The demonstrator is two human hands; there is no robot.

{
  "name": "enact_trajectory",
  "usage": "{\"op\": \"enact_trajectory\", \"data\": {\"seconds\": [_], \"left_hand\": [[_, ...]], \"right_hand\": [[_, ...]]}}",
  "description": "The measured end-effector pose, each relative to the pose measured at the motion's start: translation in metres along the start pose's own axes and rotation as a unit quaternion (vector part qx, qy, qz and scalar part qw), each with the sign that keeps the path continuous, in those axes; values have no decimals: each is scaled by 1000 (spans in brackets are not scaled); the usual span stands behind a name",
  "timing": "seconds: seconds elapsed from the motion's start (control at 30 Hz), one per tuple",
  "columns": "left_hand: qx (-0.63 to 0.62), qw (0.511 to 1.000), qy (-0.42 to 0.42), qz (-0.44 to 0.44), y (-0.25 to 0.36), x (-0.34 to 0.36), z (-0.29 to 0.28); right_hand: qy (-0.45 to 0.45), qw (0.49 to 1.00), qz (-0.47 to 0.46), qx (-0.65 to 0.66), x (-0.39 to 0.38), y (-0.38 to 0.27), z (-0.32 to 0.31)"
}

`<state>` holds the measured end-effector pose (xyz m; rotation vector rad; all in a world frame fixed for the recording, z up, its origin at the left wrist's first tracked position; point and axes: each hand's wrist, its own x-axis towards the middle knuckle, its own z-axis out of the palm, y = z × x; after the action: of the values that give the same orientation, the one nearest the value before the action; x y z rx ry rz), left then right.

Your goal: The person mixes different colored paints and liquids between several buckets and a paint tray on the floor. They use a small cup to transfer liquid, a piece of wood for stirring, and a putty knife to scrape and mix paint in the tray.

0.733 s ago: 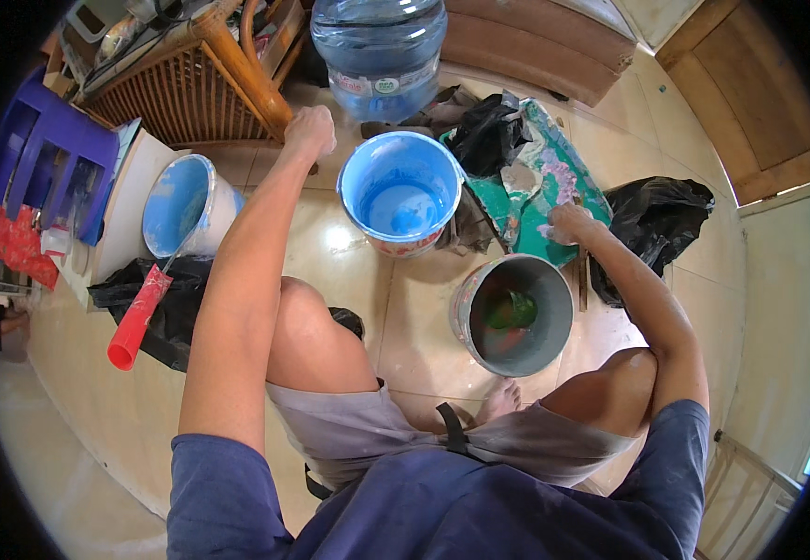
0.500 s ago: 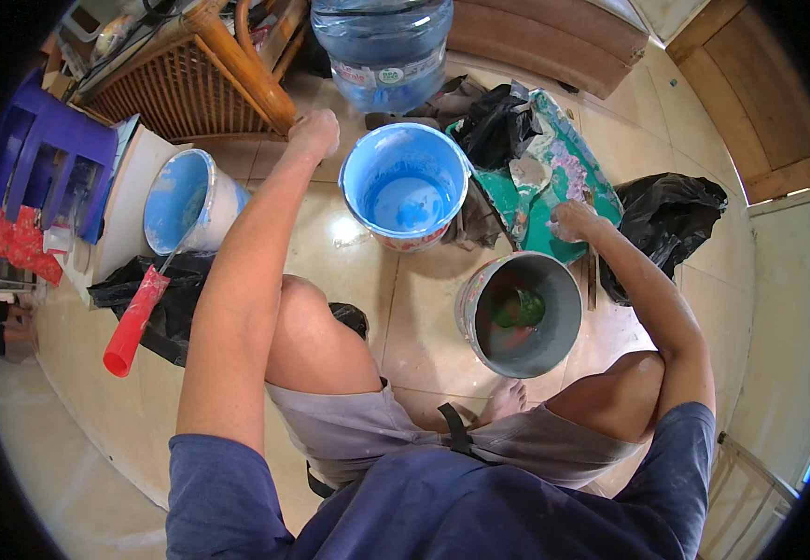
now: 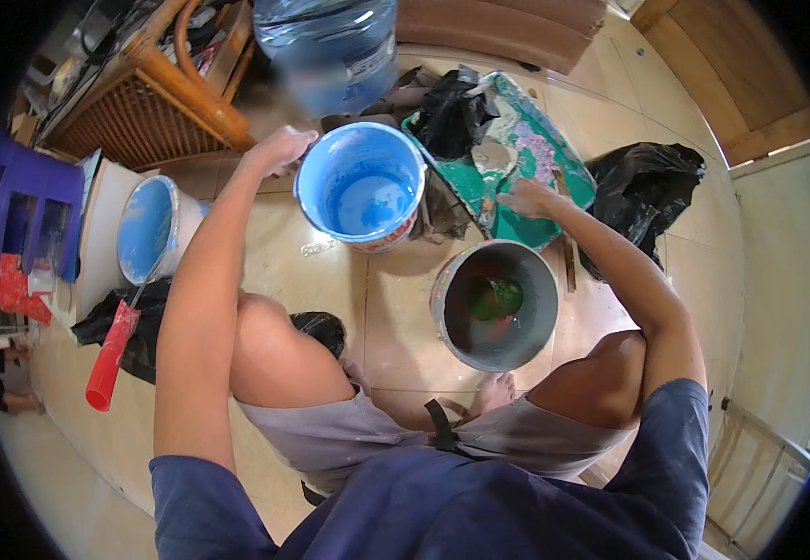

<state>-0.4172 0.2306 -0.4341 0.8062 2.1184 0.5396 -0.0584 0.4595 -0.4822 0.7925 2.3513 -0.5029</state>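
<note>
Blue round plastic bucket (image 3: 354, 157): probably stiff, slick; take the rim (image 3: 358, 126). Left grip (image 3: 284, 151) beside it, right grip (image 3: 528, 199) at paint-smeared green tray (image 3: 522, 230): both part-curled, can't tell if holding.

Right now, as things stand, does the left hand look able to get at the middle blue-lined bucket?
Probably yes: the left hand is right by the rim of the blue-lined bucket, with nothing visible between them. Whether it already touches the rim is hard to tell.
</note>
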Motion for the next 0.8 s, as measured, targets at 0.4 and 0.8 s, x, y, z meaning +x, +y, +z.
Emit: {"op": "enact_trajectory", "data": {"seconds": [0.4, 0.8], "left_hand": [[-156, 987, -21, -34, -8, -24, -24], [104, 988, 54, 99, -23, 1, -25]], "right_hand": [[70, 969, 85, 223, 6, -50, 17], [59, 876, 111, 465, 12, -33, 24]]}}
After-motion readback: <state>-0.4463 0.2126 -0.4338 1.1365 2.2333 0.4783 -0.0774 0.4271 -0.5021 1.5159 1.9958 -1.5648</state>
